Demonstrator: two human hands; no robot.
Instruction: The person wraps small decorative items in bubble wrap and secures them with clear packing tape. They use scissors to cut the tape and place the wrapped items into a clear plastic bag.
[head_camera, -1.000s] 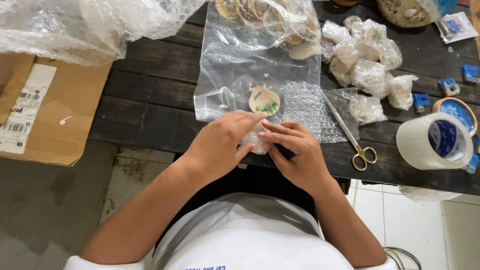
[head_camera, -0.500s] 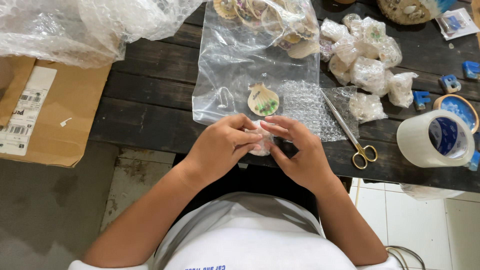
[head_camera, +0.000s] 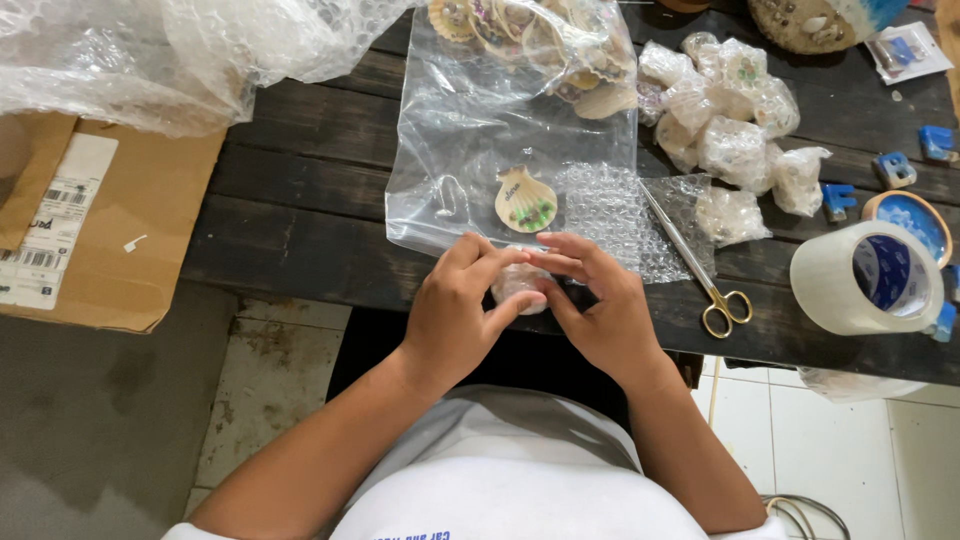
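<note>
My left hand (head_camera: 462, 312) and my right hand (head_camera: 598, 308) meet at the near edge of the dark wooden table (head_camera: 300, 215). Both grip a small bundle wrapped in bubble wrap (head_camera: 517, 285), mostly hidden by my fingers. Just beyond my fingers a painted scallop shell (head_camera: 525, 199) lies on a clear plastic bag (head_camera: 470, 140). A piece of bubble wrap (head_camera: 612, 215) lies flat beside the shell, to its right.
Gold-handled scissors (head_camera: 700, 272) lie right of my hands. A big tape roll (head_camera: 865, 280) stands at the right edge. Several wrapped bundles (head_camera: 735, 140) sit at the back right, more shells (head_camera: 540, 40) in the bag. Cardboard box (head_camera: 100, 230) and loose bubble wrap (head_camera: 150, 50) are left.
My fingers have shifted slightly on the wrapped bundle, pressing it closer between both hands. Everything on the table stays where it was.
</note>
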